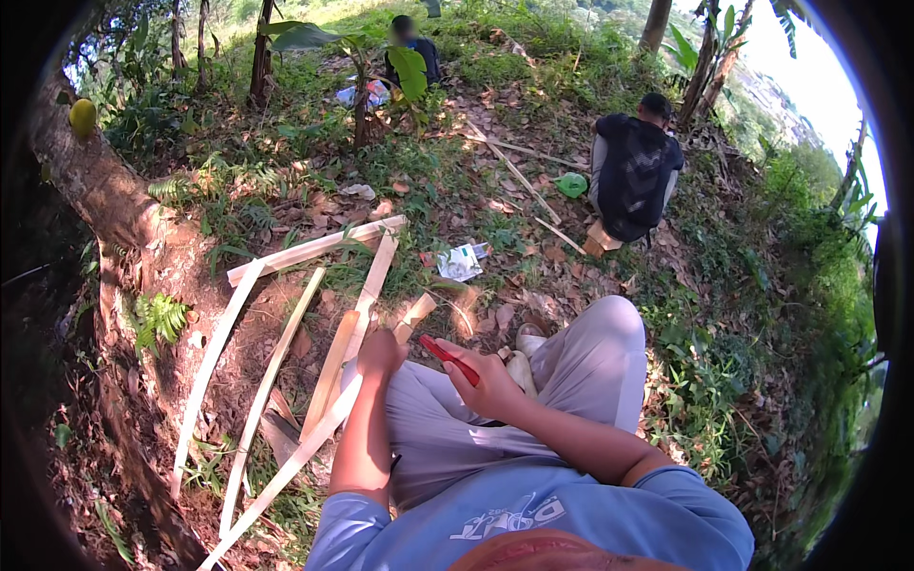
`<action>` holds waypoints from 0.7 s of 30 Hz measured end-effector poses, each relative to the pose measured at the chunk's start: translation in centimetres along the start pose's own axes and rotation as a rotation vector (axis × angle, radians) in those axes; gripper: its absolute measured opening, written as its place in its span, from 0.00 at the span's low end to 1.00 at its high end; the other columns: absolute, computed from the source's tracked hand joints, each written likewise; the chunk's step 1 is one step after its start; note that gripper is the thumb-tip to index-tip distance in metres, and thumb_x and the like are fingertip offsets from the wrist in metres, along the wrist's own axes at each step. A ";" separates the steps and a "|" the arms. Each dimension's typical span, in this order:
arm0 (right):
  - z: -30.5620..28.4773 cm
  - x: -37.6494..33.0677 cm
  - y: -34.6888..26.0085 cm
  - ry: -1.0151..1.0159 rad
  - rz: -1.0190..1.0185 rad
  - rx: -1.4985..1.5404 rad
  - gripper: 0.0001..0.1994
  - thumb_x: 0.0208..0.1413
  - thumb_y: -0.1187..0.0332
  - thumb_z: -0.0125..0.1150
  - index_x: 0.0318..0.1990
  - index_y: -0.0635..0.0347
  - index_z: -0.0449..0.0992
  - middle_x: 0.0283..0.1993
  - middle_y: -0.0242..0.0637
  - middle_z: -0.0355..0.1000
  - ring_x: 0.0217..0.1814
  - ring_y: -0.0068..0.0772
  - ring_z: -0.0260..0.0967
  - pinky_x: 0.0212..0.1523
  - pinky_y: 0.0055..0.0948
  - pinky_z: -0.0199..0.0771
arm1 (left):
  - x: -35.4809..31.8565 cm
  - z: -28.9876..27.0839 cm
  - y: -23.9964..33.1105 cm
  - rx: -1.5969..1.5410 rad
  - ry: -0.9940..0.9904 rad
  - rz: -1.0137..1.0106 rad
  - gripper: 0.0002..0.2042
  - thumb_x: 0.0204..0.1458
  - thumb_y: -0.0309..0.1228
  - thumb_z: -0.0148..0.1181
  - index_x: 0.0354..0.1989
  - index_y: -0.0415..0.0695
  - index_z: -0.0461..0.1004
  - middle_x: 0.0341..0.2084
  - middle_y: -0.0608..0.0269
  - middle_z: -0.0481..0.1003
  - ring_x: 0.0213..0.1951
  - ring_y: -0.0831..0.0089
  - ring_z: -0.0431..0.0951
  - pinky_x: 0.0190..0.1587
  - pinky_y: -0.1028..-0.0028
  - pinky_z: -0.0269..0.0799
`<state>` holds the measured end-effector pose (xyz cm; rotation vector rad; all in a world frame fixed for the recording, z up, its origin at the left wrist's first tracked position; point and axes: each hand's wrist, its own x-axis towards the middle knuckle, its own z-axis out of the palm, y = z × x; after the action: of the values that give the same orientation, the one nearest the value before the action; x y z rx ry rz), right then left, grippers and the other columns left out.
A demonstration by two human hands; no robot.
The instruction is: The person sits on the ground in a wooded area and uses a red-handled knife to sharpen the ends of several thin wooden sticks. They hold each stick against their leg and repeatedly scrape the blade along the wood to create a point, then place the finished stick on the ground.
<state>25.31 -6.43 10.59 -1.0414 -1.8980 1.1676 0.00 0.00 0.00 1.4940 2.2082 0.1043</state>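
Sloped leaf-littered ground [533,276], tree trunk [90,176] at left edge. Long bamboo strip [286,466] running from lower left up to left hand [379,354], gripped closed around it. Right hand [490,385] wrapped on red-handled knife [449,360], over lap.

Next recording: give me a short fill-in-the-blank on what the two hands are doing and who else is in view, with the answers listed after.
1. The right hand grips a tool with a ____ handle.
2. The left hand holds a long pale ____ strip.
3. More strips lie on the ground to the person's ____.
4. The squatting person in dark clothes has their ____ turned to the camera.

Missing words: red; wooden; left; back
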 end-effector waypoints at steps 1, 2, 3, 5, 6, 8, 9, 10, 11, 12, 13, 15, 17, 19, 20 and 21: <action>-0.1 -0.1 -0.5 0.006 0.012 0.020 0.24 0.73 0.66 0.61 0.73 0.58 0.73 0.29 0.44 0.80 0.26 0.28 0.75 0.32 0.33 0.74 | -0.4 0.1 0.1 -0.008 -0.008 0.006 0.20 0.53 0.41 0.68 0.48 0.40 0.87 0.47 0.40 0.85 0.52 0.46 0.86 0.57 0.54 0.81; -0.2 -0.4 -0.8 0.012 0.026 0.040 0.24 0.72 0.66 0.61 0.73 0.59 0.73 0.28 0.45 0.80 0.25 0.28 0.74 0.30 0.34 0.74 | -0.9 0.2 0.1 -0.017 -0.017 0.012 0.19 0.53 0.41 0.68 0.46 0.39 0.87 0.46 0.40 0.86 0.51 0.46 0.87 0.55 0.53 0.82; 0.1 0.3 -0.8 0.025 0.014 0.035 0.24 0.72 0.66 0.61 0.73 0.59 0.73 0.27 0.44 0.79 0.25 0.27 0.73 0.30 0.34 0.73 | -0.4 0.0 -0.2 -0.016 -0.008 0.016 0.19 0.53 0.41 0.67 0.46 0.39 0.87 0.45 0.40 0.86 0.51 0.45 0.87 0.55 0.53 0.82; 0.7 1.2 -0.5 0.050 -0.005 0.025 0.23 0.72 0.67 0.61 0.72 0.60 0.74 0.26 0.44 0.78 0.24 0.25 0.72 0.29 0.33 0.72 | 0.5 -0.3 -0.9 -0.014 0.007 0.025 0.19 0.53 0.41 0.67 0.45 0.39 0.87 0.45 0.40 0.86 0.50 0.45 0.87 0.55 0.52 0.82; 0.7 1.4 -0.4 0.048 0.003 0.011 0.23 0.73 0.67 0.60 0.71 0.60 0.75 0.25 0.43 0.77 0.23 0.24 0.69 0.28 0.32 0.71 | 0.4 -0.2 -0.8 -0.011 0.008 0.034 0.19 0.53 0.41 0.67 0.46 0.38 0.87 0.45 0.40 0.85 0.50 0.45 0.87 0.55 0.52 0.82; 0.5 1.7 -0.6 0.025 0.037 0.011 0.22 0.71 0.67 0.62 0.70 0.60 0.76 0.29 0.50 0.81 0.26 0.37 0.78 0.31 0.36 0.76 | 0.9 0.3 -1.3 -0.014 0.020 0.044 0.20 0.53 0.41 0.67 0.45 0.38 0.87 0.45 0.40 0.85 0.50 0.45 0.87 0.55 0.52 0.82; 0.4 1.7 -0.6 0.011 0.061 0.007 0.21 0.70 0.67 0.63 0.69 0.59 0.77 0.32 0.54 0.82 0.28 0.43 0.83 0.33 0.38 0.79 | 0.5 0.4 -1.1 -0.019 0.019 0.049 0.20 0.53 0.41 0.67 0.45 0.38 0.87 0.45 0.39 0.85 0.50 0.45 0.87 0.55 0.52 0.82; 0.4 2.1 -0.7 -0.013 0.061 -0.045 0.22 0.70 0.67 0.62 0.69 0.58 0.77 0.31 0.53 0.82 0.29 0.49 0.84 0.33 0.39 0.79 | 0.3 0.4 -0.8 -0.013 -0.012 0.055 0.20 0.53 0.42 0.67 0.46 0.38 0.87 0.45 0.40 0.85 0.50 0.45 0.87 0.55 0.51 0.82; 0.7 2.7 -0.3 -0.004 0.055 -0.026 0.22 0.70 0.67 0.62 0.69 0.58 0.77 0.32 0.54 0.83 0.30 0.50 0.84 0.34 0.40 0.80 | 0.0 0.5 -0.5 0.001 0.012 0.066 0.20 0.54 0.42 0.67 0.46 0.38 0.86 0.44 0.40 0.85 0.49 0.45 0.87 0.54 0.51 0.82; 1.1 3.4 0.5 -0.002 0.049 -0.010 0.22 0.70 0.67 0.62 0.69 0.58 0.77 0.33 0.54 0.83 0.32 0.52 0.84 0.34 0.40 0.80 | -0.5 0.8 -0.2 0.008 0.037 0.071 0.19 0.54 0.42 0.67 0.46 0.39 0.86 0.44 0.40 0.86 0.49 0.45 0.87 0.54 0.51 0.83; 2.0 3.9 1.7 0.006 0.039 0.007 0.22 0.70 0.67 0.61 0.69 0.58 0.77 0.34 0.54 0.83 0.33 0.53 0.85 0.35 0.41 0.81 | -0.9 1.0 0.0 0.020 0.066 0.082 0.19 0.54 0.42 0.67 0.47 0.39 0.86 0.43 0.40 0.86 0.49 0.45 0.87 0.54 0.51 0.83; 4.6 5.6 4.0 0.103 -0.128 0.086 0.22 0.69 0.67 0.61 0.68 0.61 0.77 0.38 0.58 0.82 0.39 0.58 0.85 0.39 0.44 0.81 | -0.8 1.1 0.1 0.022 0.077 0.095 0.21 0.59 0.47 0.63 0.46 0.40 0.85 0.43 0.41 0.86 0.49 0.44 0.87 0.53 0.50 0.83; 6.1 7.1 4.2 0.142 -0.172 0.060 0.22 0.69 0.67 0.61 0.68 0.63 0.77 0.39 0.59 0.82 0.42 0.60 0.85 0.41 0.45 0.82 | -0.4 1.1 -0.4 0.010 0.092 0.063 0.23 0.61 0.50 0.61 0.46 0.40 0.85 0.43 0.41 0.86 0.49 0.44 0.87 0.53 0.49 0.83; 5.6 7.2 2.7 0.069 -0.054 0.026 0.21 0.69 0.67 0.62 0.66 0.65 0.78 0.39 0.59 0.82 0.40 0.58 0.84 0.41 0.42 0.81 | -0.4 0.8 -0.6 0.017 0.072 0.056 0.26 0.63 0.53 0.58 0.47 0.39 0.86 0.44 0.41 0.86 0.50 0.45 0.87 0.53 0.50 0.83; 6.1 7.4 3.0 0.068 -0.051 0.040 0.21 0.69 0.67 0.63 0.65 0.65 0.78 0.39 0.58 0.82 0.38 0.56 0.85 0.40 0.41 0.81 | -0.5 0.5 -1.0 0.013 0.057 0.036 0.26 0.62 0.53 0.59 0.46 0.38 0.86 0.44 0.40 0.86 0.50 0.45 0.87 0.54 0.50 0.83; 5.9 7.5 3.4 0.070 -0.051 0.039 0.20 0.69 0.67 0.63 0.65 0.65 0.78 0.38 0.57 0.82 0.37 0.54 0.85 0.40 0.40 0.81 | -0.5 0.1 -0.3 -0.003 0.043 0.026 0.26 0.61 0.52 0.60 0.46 0.38 0.87 0.44 0.40 0.86 0.50 0.45 0.87 0.54 0.50 0.83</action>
<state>17.87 -1.10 6.23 -0.9947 -1.8294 1.1211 -0.12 -0.57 -0.05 1.5333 2.2216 0.1498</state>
